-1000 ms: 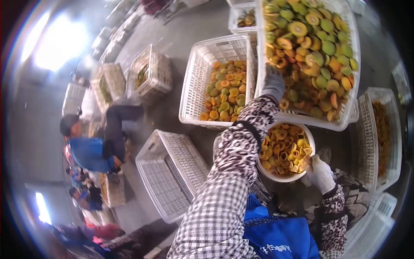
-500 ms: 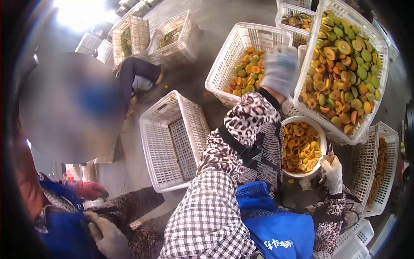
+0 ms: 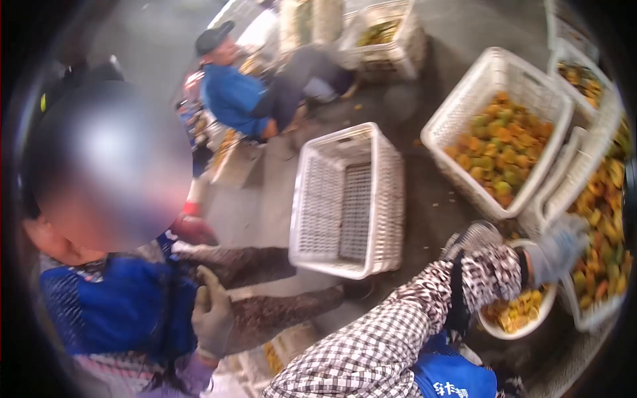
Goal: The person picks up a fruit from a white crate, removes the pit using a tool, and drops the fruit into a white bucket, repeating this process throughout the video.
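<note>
My left hand [image 3: 559, 248], in a grey-white glove and blurred by motion, hovers over the far rim of a white bowl [image 3: 514, 333] of halved orange fruit. It sits close to the wall of a tilted white crate [image 3: 564, 179] heaped with green and orange fruit halves. My checked sleeve and leopard-print cuff run down to the frame's lower middle. Whether the fingers hold anything is unclear. My right hand is out of view.
An empty white crate [image 3: 348, 199] stands on the grey floor in the middle. A crate part-filled with fruit halves [image 3: 464, 99] stands behind it on the right. A co-worker's gloved hand [image 3: 212, 312] is close on my left. Another person in blue [image 3: 232, 93] sits further back among more crates.
The view has swung left. My left hand has dropped from the part-filled crate toward the bowl. My right hand, at the bowl's edge before, has left the frame.
</note>
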Demonstrator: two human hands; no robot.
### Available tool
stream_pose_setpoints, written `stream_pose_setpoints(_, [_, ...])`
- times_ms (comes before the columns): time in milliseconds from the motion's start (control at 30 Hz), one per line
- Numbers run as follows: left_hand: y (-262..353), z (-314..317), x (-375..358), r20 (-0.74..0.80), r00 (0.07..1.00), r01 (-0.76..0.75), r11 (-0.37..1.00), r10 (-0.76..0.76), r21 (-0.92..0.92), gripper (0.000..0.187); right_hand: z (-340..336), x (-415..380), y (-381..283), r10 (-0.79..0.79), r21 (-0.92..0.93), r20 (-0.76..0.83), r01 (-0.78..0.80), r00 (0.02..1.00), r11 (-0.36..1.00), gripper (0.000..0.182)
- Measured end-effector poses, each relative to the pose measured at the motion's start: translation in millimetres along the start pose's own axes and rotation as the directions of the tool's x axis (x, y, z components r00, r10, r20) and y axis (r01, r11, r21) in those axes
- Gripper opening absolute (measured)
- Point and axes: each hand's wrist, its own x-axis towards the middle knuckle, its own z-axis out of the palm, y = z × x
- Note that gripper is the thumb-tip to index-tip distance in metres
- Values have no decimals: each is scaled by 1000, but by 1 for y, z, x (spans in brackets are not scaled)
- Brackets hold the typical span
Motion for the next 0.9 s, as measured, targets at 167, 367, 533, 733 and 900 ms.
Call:
stream_pose_setpoints(167, [-23,15,10,271,951,150,989,-148,14,24,-51,-8,1,88,-70,221,-74,971,995,31])
stream_pose_setpoints(367, [-50,26,-2,354,885,203,934,-303,293,28,-78,-2,4,118,-150,275,-78,954,986,34])
stream_pose_setpoints(533, [-52,6,-14,233,905,342,935,-355,95,24,-72,5,17,86,-225,241,-30,967,974,36])
stream_pose_setpoints(733, [29,-124,-23,25,900,425,860,-436,-283,10,-56,-8,25,15,-304,142,29,990,952,39])
stream_pose_setpoints(900, [66,-238,-74,-67,944,324,946,-323,11,16,-56,-18,7,290,-556,-44,-264,956,788,30])
